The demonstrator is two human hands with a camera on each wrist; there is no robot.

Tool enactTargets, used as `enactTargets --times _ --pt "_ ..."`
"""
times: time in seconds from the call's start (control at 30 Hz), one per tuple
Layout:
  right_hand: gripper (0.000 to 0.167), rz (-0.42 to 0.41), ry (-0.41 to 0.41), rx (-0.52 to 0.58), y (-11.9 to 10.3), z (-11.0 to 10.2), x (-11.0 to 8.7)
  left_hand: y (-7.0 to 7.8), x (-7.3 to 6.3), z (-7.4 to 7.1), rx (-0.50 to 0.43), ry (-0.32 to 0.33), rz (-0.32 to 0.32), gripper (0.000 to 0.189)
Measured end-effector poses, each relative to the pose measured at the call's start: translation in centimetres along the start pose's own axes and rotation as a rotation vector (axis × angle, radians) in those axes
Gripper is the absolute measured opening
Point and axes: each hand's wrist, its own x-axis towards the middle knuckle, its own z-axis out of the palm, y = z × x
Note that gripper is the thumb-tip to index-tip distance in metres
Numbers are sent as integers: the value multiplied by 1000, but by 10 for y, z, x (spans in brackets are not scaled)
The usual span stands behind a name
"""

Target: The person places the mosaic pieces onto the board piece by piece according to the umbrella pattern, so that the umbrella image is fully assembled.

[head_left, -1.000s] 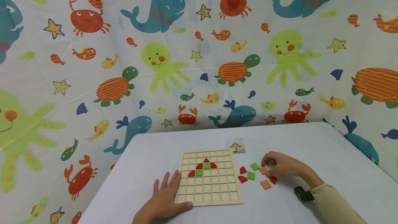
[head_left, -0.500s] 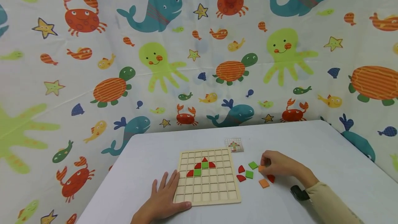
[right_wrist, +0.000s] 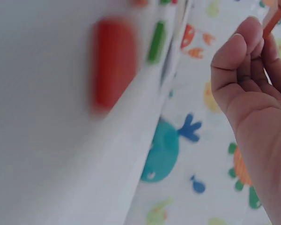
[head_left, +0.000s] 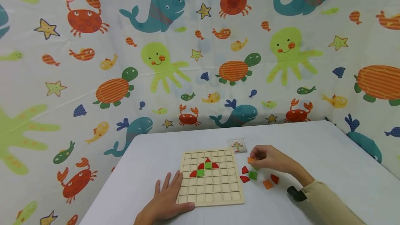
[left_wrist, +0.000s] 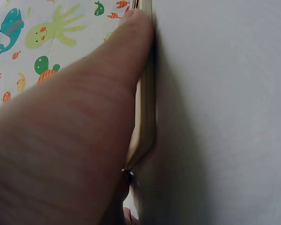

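A wooden grid board (head_left: 217, 190) lies on the white table, with red and green tiles set in several of its upper cells. My left hand (head_left: 167, 199) rests at its lower left corner, fingers spread along the left edge and thumb along the front edge; the left wrist view shows the thumb (left_wrist: 131, 42) against the board's side. My right hand (head_left: 270, 159) pinches an orange square tile (head_left: 251, 160) between thumb and fingers, above the loose tiles. In the right wrist view the orange tile (right_wrist: 272, 21) shows at the fingertips.
Loose tiles lie right of the board: red quarter-rounds (head_left: 244, 179), a green square (head_left: 253, 175), an orange square (head_left: 267, 184) and another red piece (head_left: 275, 179). A green tile is partly hidden under my right hand. A pattern card (head_left: 237, 145) lies behind the board.
My right hand has picked up the orange square tile from among the loose pieces and moved it up and left towards the board. The left hand stays in place.
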Motion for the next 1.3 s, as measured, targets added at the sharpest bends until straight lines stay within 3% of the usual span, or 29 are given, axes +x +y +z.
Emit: enactTargets --times 0.27,0.63,0.93,1.3 --pt "21 -101 -39 49 -22 28 31 0 -2 -1 -13 -4 4 132" --pt "18 -171 -99 -76 -51 65 70 0 -2 -4 -15 -1 28 130" --pt "17 -210 -163 -173 -56 91 93 -1 -3 -2 -14 0 28 131" --pt "16 -203 -232 -266 -49 109 106 0 -4 -5 -18 -15 13 131"
